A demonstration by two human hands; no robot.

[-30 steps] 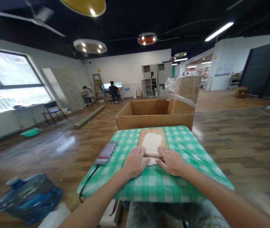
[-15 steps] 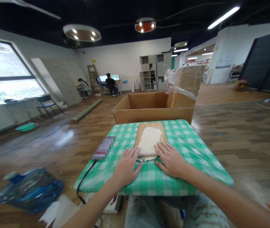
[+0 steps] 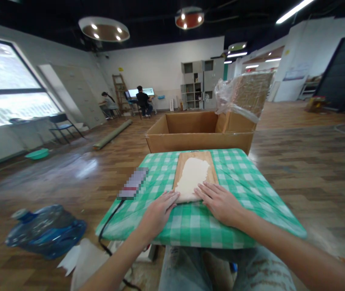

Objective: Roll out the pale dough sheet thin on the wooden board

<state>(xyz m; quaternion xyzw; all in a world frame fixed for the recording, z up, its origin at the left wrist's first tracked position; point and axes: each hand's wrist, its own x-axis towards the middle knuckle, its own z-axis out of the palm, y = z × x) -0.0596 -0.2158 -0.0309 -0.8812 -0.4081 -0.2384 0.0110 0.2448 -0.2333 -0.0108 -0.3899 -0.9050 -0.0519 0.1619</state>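
A pale, flat sheet of dough with a ragged outline lies on a wooden cutting board. My left hand rests at the dough's near left corner, fingers stretched out and close together. On the near right side, my right hand lies with its fingers extended over the dough's edge. Between the fingertips, the near edge of the dough looks thicker, like a fold or roll; I cannot tell whether anything is inside. My fingers partly cover both near corners of the board.
A green checked cloth covers the table. A blurred phone-like device with a black cable lies on the left. Beyond stands an open cardboard box. A large blue water bottle lies on the floor at left. Two people sit farther back.
My left thumb has drawn in toward its fingers. The ragged dough strip that showed nearest me, below the thick band, is no longer visible. The view has tilted slightly downward.
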